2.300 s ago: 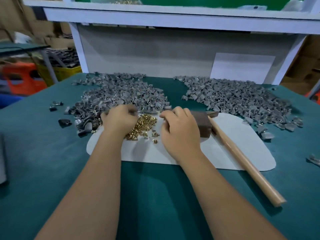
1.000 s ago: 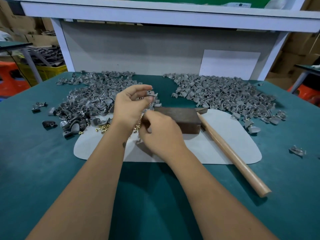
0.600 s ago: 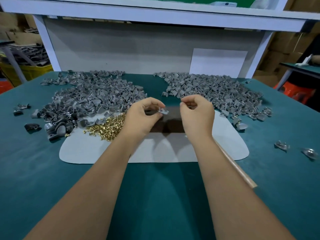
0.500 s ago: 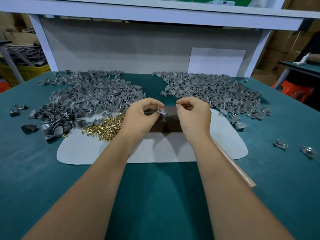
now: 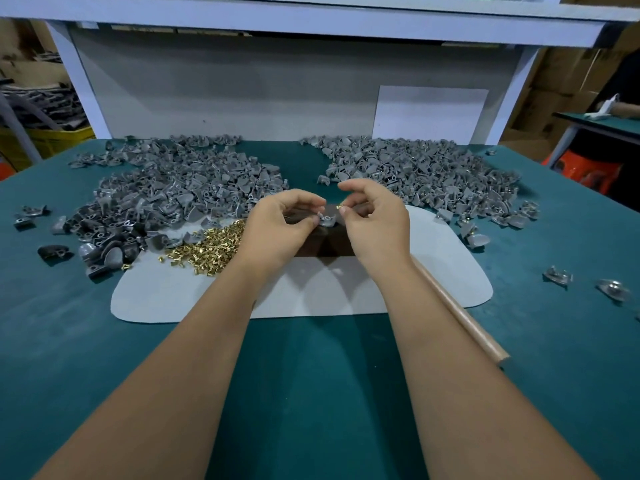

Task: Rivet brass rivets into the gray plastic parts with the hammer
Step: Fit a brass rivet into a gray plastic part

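My left hand (image 5: 277, 223) pinches a small gray plastic part (image 5: 325, 220) above the dark hammer head (image 5: 322, 245). My right hand (image 5: 375, 220) pinches a brass rivet (image 5: 339, 206) just right of the part, a finger's width away. The hammer's wooden handle (image 5: 460, 320) runs toward the front right, partly hidden under my right forearm. A heap of loose brass rivets (image 5: 207, 249) lies on the pale mat (image 5: 311, 296), left of my hands.
Two big piles of gray parts lie behind the mat, one at the left (image 5: 173, 192) and one at the right (image 5: 422, 174). A few stray parts (image 5: 557, 275) sit on the green table at the right. A white shelf frame (image 5: 311, 19) rises behind.
Both hands left the rivet heap and rose over the hammer head. The left hand took a gray part, the right a rivet, and the two hands have drawn close together.
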